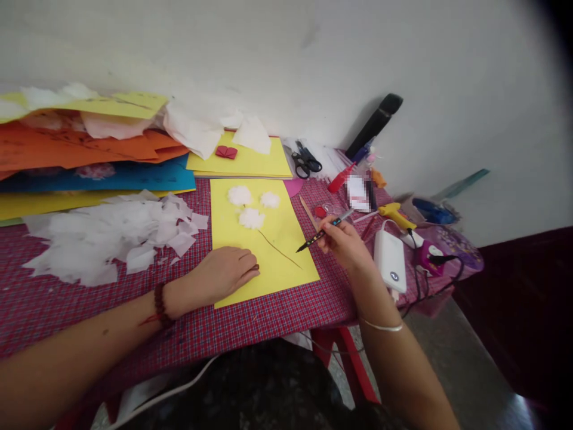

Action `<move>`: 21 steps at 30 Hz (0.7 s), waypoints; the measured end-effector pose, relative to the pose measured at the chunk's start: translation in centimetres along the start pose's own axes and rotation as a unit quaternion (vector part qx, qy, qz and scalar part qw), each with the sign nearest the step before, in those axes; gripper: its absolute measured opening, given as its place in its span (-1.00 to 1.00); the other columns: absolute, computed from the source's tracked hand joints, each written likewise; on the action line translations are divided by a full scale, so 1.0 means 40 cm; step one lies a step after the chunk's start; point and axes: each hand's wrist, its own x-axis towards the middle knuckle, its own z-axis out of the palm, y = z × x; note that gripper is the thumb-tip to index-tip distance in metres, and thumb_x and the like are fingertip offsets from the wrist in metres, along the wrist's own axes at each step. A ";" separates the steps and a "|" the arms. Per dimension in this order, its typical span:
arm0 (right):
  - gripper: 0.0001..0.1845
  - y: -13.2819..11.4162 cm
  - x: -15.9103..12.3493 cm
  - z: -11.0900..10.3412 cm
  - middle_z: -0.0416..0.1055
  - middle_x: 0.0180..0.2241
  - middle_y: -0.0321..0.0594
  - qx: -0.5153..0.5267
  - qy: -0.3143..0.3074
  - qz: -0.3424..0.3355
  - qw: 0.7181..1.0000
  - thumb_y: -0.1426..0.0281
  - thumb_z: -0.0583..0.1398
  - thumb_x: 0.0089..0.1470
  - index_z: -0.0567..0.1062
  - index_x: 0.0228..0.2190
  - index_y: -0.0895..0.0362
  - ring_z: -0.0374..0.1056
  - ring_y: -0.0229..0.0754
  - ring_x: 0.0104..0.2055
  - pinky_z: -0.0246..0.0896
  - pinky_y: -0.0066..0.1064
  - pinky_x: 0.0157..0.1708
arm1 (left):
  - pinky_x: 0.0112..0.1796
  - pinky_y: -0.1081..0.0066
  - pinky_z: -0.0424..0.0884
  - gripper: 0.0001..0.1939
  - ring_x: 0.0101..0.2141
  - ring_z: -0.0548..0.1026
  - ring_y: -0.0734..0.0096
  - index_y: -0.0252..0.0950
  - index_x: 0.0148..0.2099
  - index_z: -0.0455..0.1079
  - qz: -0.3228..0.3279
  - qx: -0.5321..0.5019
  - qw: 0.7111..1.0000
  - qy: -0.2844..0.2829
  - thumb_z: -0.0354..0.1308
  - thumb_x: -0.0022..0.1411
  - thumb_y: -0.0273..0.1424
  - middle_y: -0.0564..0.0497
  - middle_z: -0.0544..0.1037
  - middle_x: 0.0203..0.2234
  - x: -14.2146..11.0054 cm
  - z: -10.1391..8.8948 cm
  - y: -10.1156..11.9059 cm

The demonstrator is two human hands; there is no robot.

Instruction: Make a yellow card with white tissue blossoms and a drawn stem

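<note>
A yellow paper sheet (286, 239) lies on the red checked tablecloth (89, 298). Three white tissue flowers (250, 217) are stuck near its top, and a thin dark line runs down from one. My left hand (226, 272) lies flat on the sheet's lower left edge, fingers together and pressed down. My right hand (342, 242) is closed on a dark pen (323, 232), whose tip points at the sheet's right side near the end of the line.
A heap of white tissue scraps (107, 236) lies left. Orange, blue and yellow sheets (89, 164) are stacked behind. Scissors (305, 160), a yellow glue gun (396, 215), a white power bank (391, 260) and cables crowd the right end by the wall.
</note>
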 end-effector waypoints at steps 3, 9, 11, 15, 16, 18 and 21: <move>-0.67 0.049 -0.038 0.003 0.38 -0.68 -0.37 0.000 0.042 -0.001 0.999 0.11 0.30 -0.05 0.39 -0.44 0.10 0.20 -0.36 -0.69 0.08 -0.52 -0.66 | -0.41 0.37 0.21 -0.63 -0.43 0.40 0.35 -0.30 -0.32 0.30 -0.001 -0.033 0.999 0.021 -0.15 0.48 -0.25 0.01 0.45 -0.46 -0.006 -0.002 -0.007; -0.68 0.081 -0.059 0.000 0.38 -0.69 -0.37 0.002 0.073 -0.005 0.997 0.12 0.28 -0.04 0.41 -0.45 0.11 0.21 -0.37 -0.68 0.06 -0.55 -0.66 | -0.43 0.37 0.18 -0.59 -0.46 0.36 0.37 -0.28 -0.34 0.27 -0.031 -0.064 0.996 0.055 -0.20 0.49 -0.20 0.02 0.42 -0.48 -0.014 -0.004 -0.021; -0.68 0.077 -0.055 0.002 0.37 -0.70 -0.37 -0.003 0.072 0.002 0.997 0.12 0.29 -0.06 0.40 -0.46 0.11 0.21 -0.37 -0.69 0.03 -0.56 -0.68 | -0.42 0.37 0.18 -0.60 -0.45 0.36 0.36 -0.28 -0.33 0.28 -0.040 -0.068 0.995 0.053 -0.19 0.48 -0.20 0.02 0.42 -0.47 -0.014 -0.004 -0.023; -0.67 0.070 -0.051 0.006 0.38 -0.70 -0.36 -0.015 0.068 0.012 0.998 0.12 0.29 -0.10 0.39 -0.45 0.11 0.21 -0.37 -0.70 0.02 -0.57 -0.69 | -0.41 0.37 0.19 -0.62 -0.43 0.38 0.36 -0.28 -0.31 0.28 -0.047 -0.063 0.996 0.041 -0.18 0.48 -0.21 0.02 0.43 -0.45 -0.013 -0.004 -0.025; -0.67 0.069 -0.051 0.006 0.38 -0.70 -0.37 -0.019 0.069 0.016 0.997 0.13 0.29 -0.10 0.38 -0.45 0.11 0.20 -0.37 -0.70 0.02 -0.57 -0.69 | -0.41 0.37 0.20 -0.62 -0.43 0.38 0.35 -0.28 -0.31 0.28 -0.048 -0.061 0.996 0.037 -0.18 0.48 -0.20 0.02 0.43 -0.46 -0.012 -0.004 -0.025; -0.69 0.068 -0.051 0.002 0.35 -0.72 -0.39 -0.029 0.078 0.027 0.996 0.15 0.28 -0.11 0.37 -0.46 0.10 0.16 -0.38 -0.72 -0.02 -0.57 -0.71 | -0.40 0.37 0.20 -0.61 -0.43 0.39 0.35 -0.28 -0.32 0.27 -0.050 -0.057 0.997 0.033 -0.20 0.48 -0.20 0.01 0.42 -0.46 -0.011 -0.004 -0.025; -0.73 0.069 -0.052 -0.007 0.21 -0.78 -0.48 -0.024 0.106 0.032 0.994 0.20 0.27 -0.13 0.33 -0.51 0.09 0.01 -0.43 -0.77 -0.18 -0.57 -0.77 | -0.40 0.37 0.21 -0.60 -0.42 0.40 0.34 -0.28 -0.32 0.27 -0.049 -0.059 0.996 0.036 -0.21 0.48 -0.20 0.01 0.42 -0.47 -0.010 -0.004 -0.025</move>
